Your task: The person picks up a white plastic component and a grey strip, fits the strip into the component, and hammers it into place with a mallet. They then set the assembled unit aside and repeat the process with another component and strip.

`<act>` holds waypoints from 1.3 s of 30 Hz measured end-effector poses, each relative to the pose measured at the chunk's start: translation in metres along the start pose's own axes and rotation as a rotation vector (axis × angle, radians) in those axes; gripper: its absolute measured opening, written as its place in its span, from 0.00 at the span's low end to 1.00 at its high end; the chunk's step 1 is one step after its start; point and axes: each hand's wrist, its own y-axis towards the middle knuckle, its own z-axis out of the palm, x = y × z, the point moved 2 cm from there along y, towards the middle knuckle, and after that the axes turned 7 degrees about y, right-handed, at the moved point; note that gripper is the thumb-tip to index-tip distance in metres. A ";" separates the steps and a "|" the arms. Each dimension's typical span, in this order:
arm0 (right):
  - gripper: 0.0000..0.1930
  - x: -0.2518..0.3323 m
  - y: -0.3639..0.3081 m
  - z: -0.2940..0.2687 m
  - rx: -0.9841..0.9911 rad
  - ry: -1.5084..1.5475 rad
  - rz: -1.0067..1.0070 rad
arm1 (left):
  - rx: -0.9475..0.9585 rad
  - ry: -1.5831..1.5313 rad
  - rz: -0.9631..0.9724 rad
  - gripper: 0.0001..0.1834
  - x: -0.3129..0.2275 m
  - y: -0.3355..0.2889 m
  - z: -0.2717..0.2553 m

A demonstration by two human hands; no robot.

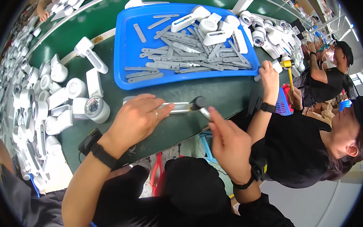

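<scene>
Green workbench [168,90], white post [247,0], probably strip lights [354,35]

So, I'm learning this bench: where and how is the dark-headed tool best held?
Likely by the metal handle, with the right hand coming from the near right: the slim handle slants that way, away from the dark head, which is at the white piece's right end.

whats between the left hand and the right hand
Between them, the head view shows a pale elongated part, held by the left hand, and the head of the dark-headed tool gripped in the right hand.
</scene>
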 end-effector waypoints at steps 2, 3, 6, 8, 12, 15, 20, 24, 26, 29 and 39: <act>0.19 0.011 0.000 -0.009 -0.136 0.116 0.020 | 0.005 0.006 0.002 0.14 -0.003 0.004 -0.007; 0.19 0.010 0.001 -0.006 -0.143 0.112 0.013 | 0.008 0.012 0.013 0.13 -0.006 0.006 -0.011; 0.17 -0.007 -0.002 0.011 0.055 -0.084 0.035 | 0.116 -0.062 -0.075 0.13 -0.002 -0.003 0.000; 0.17 -0.002 -0.003 0.005 0.005 0.000 0.030 | 0.105 0.000 -0.063 0.13 -0.003 -0.004 -0.004; 0.16 -0.009 -0.014 -0.006 -0.040 0.186 0.143 | 0.220 0.086 0.070 0.08 -0.025 0.003 -0.029; 0.16 -0.014 -0.017 -0.006 -0.008 0.223 0.207 | 0.361 0.170 0.147 0.09 -0.037 0.002 -0.044; 0.16 -0.006 -0.019 0.003 0.023 0.343 0.191 | 0.290 0.223 0.152 0.08 -0.028 -0.015 -0.048; 0.17 -0.003 -0.019 0.003 0.047 0.388 0.198 | 0.225 0.155 0.084 0.15 -0.017 -0.036 -0.063; 0.17 -0.007 -0.019 0.002 0.053 0.380 0.190 | 0.087 0.098 -0.083 0.24 -0.013 -0.045 -0.069; 0.18 -0.005 -0.017 -0.003 0.039 0.390 0.195 | -0.041 0.022 -0.334 0.31 -0.026 -0.067 -0.068; 0.18 0.029 0.004 0.018 0.067 0.329 -0.006 | -0.145 0.027 -0.287 0.21 0.002 -0.075 -0.016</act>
